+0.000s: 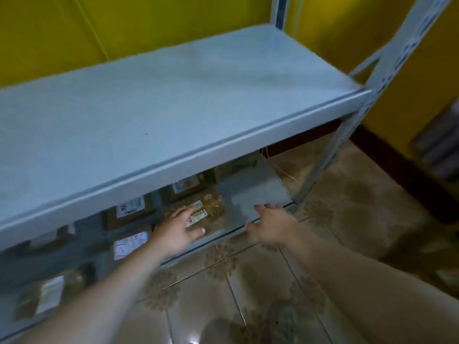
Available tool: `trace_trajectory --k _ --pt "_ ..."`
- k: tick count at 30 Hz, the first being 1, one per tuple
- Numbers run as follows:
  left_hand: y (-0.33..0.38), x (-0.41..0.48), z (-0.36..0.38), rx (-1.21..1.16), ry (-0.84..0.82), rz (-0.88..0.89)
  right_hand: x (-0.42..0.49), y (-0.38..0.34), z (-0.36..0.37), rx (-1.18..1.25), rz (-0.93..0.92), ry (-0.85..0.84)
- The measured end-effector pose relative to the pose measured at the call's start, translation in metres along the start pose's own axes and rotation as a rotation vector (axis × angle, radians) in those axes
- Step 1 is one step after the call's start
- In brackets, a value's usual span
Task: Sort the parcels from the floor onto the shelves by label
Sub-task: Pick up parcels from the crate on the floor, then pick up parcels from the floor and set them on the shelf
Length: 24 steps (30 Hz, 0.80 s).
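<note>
A brown padded parcel [211,207] with a white label lies on the bottom shelf [250,194] of a pale grey metal rack. My left hand [177,230] rests flat on the parcel's near end, fingers spread. My right hand [272,225] hovers open over the shelf's front edge, just right of the parcel, holding nothing. Several other labelled parcels lie further left on the same shelf, among them a brown box [129,209] and a grey bag [129,244]. More brown boxes [188,187] sit behind.
The wide upper shelf [161,103] juts out above the bottom one and hides its rear. A slotted upright [367,100] stands at the right corner. Patterned floor tiles [248,281] lie below; yellow walls behind. A dark stack [439,150] sits at the far right.
</note>
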<state>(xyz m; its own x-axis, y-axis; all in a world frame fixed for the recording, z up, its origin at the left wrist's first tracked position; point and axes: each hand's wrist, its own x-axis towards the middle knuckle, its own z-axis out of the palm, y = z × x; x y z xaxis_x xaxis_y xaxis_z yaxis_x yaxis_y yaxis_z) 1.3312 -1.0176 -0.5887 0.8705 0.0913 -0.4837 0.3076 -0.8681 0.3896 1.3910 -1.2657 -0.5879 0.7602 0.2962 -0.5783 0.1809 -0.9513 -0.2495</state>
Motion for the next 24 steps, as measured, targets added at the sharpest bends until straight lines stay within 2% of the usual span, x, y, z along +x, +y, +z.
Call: trace_trajectory --k 6,12,18,24 --pt "0.027 -0.152 -0.076 -0.086 0.08 -0.035 -0.135 -0.072 -0.068 -0.094 -0.161 0.026" --pt "0.019 -0.296 -0.15 -0.125 0.329 -0.192 -0.217 -0.163 -0.115 -0.265 -0.459 0.097" --pt "-0.023 -0.437 -0.219 -0.091 0.594 -0.312 -0.295 -0.288 -0.14 -0.409 -0.717 0.212" --pt "-0.117 -0.588 -0.235 -0.173 0.731 -0.535 -0.372 -0.432 -0.101 -0.5 -0.937 0.266"
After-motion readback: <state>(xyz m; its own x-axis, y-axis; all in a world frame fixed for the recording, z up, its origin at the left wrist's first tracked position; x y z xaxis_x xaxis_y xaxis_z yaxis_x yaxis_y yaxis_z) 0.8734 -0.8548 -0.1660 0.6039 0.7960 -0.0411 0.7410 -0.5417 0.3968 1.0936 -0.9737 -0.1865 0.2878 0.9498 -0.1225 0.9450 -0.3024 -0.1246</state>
